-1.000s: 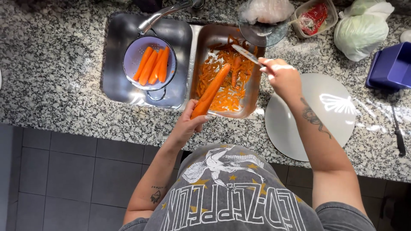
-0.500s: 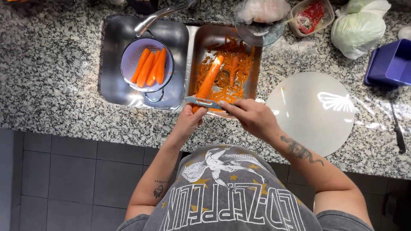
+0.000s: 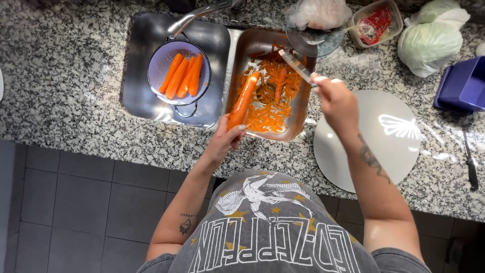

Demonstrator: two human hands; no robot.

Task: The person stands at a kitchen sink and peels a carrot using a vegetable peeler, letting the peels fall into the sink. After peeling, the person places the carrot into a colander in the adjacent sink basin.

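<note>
My left hand (image 3: 226, 139) grips the near end of a long orange carrot (image 3: 244, 98), which slants out over the right sink basin (image 3: 298, 108). That basin holds a heap of orange carrot peelings (image 3: 270, 114). My right hand (image 3: 336, 101) is raised over the basin's right rim and holds a metal peeler (image 3: 297, 65), blade pointing to the far left, clear of the carrot. In the left sink basin (image 3: 139, 86) a pale colander (image 3: 154, 76) holds several peeled carrots (image 3: 183, 76).
A round white board (image 3: 399, 146) lies on the granite counter (image 3: 60, 71) right of the sink. Behind it sit a blue container (image 3: 465, 86), a green cabbage (image 3: 429, 43), a tub of red food (image 3: 376, 23) and a bagged item (image 3: 318, 12). A knife (image 3: 470, 162) lies far right. The tap (image 3: 194, 15) arches over the colander.
My right hand swept the peeler from the carrot's near end, by my left hand, up and away to the basin's far right. The carrot stayed in my left hand.
</note>
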